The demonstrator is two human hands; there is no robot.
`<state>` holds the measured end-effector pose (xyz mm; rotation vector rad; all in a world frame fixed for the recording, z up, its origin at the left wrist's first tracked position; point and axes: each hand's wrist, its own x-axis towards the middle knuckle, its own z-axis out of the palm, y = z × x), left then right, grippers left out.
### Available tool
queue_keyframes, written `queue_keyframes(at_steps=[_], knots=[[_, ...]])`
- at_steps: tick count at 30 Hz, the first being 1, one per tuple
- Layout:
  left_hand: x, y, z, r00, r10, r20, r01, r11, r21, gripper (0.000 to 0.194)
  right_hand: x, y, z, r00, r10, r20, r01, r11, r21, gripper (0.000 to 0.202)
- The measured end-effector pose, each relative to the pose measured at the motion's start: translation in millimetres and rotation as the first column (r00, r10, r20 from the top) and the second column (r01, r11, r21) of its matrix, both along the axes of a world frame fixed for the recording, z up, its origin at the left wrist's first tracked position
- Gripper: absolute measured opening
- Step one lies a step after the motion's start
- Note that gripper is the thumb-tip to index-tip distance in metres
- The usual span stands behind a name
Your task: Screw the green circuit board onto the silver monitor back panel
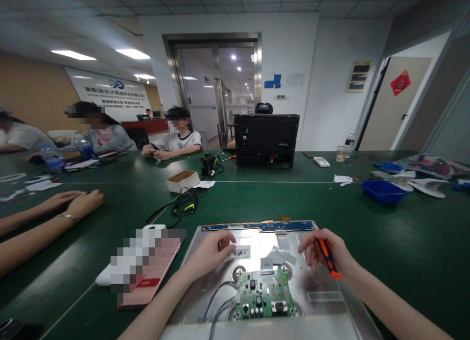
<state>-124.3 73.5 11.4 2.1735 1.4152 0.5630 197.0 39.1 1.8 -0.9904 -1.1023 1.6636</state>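
Note:
A metal display panel [257,242] lies back side up in front of me. Fixed to it is a green circuit board [264,293] with dark cables at its left, and a blue circuit strip [257,226] runs along the far edge. My left hand [211,252] is over the panel's left part, thumb and fingers curved but apart, with nothing visible between them. Beside its fingertips is a pale strip [242,252] bearing several small dark dots, possibly screws. My right hand [332,254], above the panel's right side, is closed around an orange-and-black screwdriver [326,256].
Left of the panel are a pink booklet [157,269] and a white power strip [106,274]. A co-worker's forearms [55,222] rest farther left. Beyond stand a white box [182,181], black cables [185,203] and a black monitor [266,140]. A blue tray [384,191] sits at right.

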Motion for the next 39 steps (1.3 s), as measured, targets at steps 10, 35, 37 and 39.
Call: queue_keyframes(at_steps=[10,35,37,39], knots=[[9.3,3.8,-12.1,0.998,-0.046,-0.039,0.050,0.995,0.084,0.020,-6.4,15.4,-26.0,0.996,-0.089,-0.027,0.089,0.996,0.018,0.035],[24.8,20.8,-18.4,0.994,-0.103,-0.046,0.108,0.988,0.114,0.006,-69.6,75.5,-7.6,0.930,-0.174,-0.323,0.149,0.984,-0.099,0.037],[24.2,19.5,-18.4,0.994,-0.099,-0.046,0.104,0.988,0.117,0.004,-72.8,75.2,-11.5,0.929,-0.164,-0.331,0.138,0.985,-0.101,0.040],[24.6,19.0,-18.7,0.995,-0.092,-0.045,0.097,0.988,0.122,0.005,-72.9,72.1,-16.6,0.930,-0.155,-0.335,0.128,0.987,-0.101,0.042]])
